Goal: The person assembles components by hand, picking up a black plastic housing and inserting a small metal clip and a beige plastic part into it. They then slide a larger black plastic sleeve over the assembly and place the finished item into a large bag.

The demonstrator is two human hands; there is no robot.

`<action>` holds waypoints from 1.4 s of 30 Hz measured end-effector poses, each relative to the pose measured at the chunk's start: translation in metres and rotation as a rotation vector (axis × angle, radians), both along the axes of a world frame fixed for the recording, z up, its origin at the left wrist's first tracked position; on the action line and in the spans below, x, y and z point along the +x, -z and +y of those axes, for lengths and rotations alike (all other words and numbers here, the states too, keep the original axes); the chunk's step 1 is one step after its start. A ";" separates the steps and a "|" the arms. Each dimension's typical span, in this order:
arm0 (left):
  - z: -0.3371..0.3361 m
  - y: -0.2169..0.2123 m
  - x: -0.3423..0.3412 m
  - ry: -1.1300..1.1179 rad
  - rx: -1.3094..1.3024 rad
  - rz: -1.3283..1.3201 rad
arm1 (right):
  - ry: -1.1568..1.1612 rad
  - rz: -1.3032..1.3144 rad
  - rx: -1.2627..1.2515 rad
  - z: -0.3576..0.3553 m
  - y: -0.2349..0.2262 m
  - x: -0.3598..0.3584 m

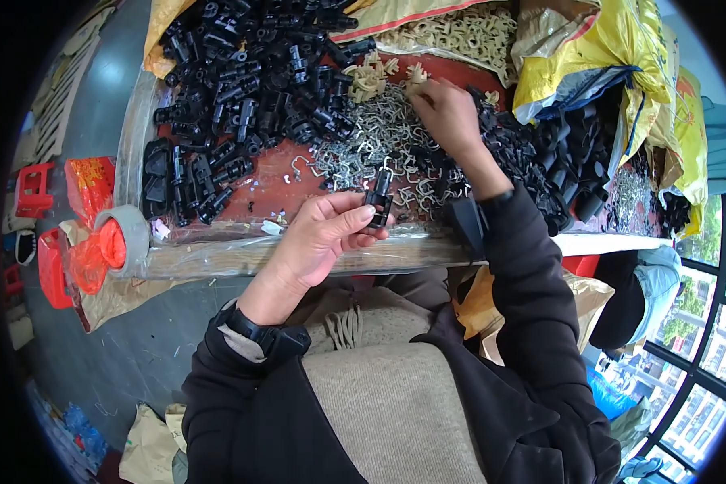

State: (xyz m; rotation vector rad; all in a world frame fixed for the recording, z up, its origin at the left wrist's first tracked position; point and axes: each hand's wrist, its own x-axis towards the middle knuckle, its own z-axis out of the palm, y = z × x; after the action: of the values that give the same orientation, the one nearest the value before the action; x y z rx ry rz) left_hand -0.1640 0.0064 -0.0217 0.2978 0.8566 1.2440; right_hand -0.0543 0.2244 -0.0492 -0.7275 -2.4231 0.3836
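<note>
Over the table's front edge, my left hand [331, 230] holds a black plastic part [379, 200] between thumb and fingers, a bit of metal showing at its upper end. My right hand [446, 113] reaches to the far side of the table, fingertips pinched at a cream plastic piece [416, 75]. Just left of those fingertips lies a small heap of more cream pieces [369, 77]. Bent metal hooks [379, 133] spread in a pile between my two hands. Black plastic parts [242, 97] like the held one are heaped at the left.
An open sack of cream pieces [460, 40] lies at the back. Yellow sacks [581, 64] stand at the right, above black tubular parts [569, 161]. Small black pieces [516, 153] lie beside my right forearm. A grey ring [133, 242] and red bag [93, 250] hang at the left corner.
</note>
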 end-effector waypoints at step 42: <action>0.019 0.020 0.018 -0.293 0.079 -0.356 | -0.187 0.165 -0.499 -0.118 -0.032 0.045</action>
State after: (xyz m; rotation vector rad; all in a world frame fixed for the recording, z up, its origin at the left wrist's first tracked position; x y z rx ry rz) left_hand -0.1456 0.0252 -0.0414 0.0077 0.5555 1.5497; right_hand -0.0090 0.1060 -0.0169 -0.6396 -2.2590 1.1054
